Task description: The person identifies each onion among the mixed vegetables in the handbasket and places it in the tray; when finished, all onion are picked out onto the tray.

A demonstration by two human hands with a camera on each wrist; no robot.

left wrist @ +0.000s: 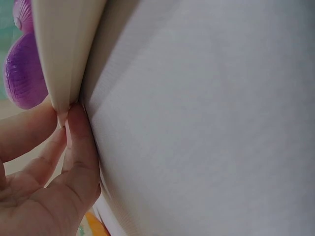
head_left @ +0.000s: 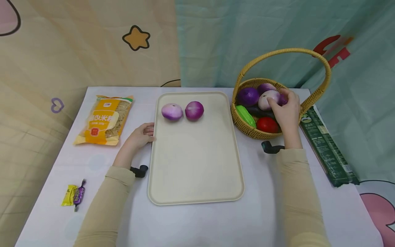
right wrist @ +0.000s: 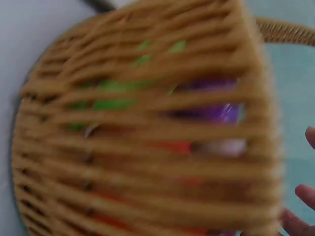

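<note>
My left hand (head_left: 142, 135) pinches the left rim of a cream tray (head_left: 197, 164); in the left wrist view, thumb and fingers (left wrist: 82, 132) lie on either side of the rim. Two purple-and-white onions, one pale (head_left: 172, 112) and one darker (head_left: 194, 110), sit at the tray's far end. My right hand (head_left: 288, 108) is over the wicker basket (head_left: 256, 134), thumb by a pale onion (head_left: 267, 100). In the right wrist view its fingers (right wrist: 306, 194) are spread above the basket rim, with no onion visible between them. The basket wall hides much there.
The basket also holds purple onions (head_left: 248, 96), a green pepper (head_left: 245, 116), a tomato (head_left: 267, 125) and a dark vegetable; its tall handle (head_left: 290, 50) arches overhead. A green packet (head_left: 327, 147) lies right of it. Left are a noodle bag (head_left: 105, 120) and two wrapped candies (head_left: 79, 195).
</note>
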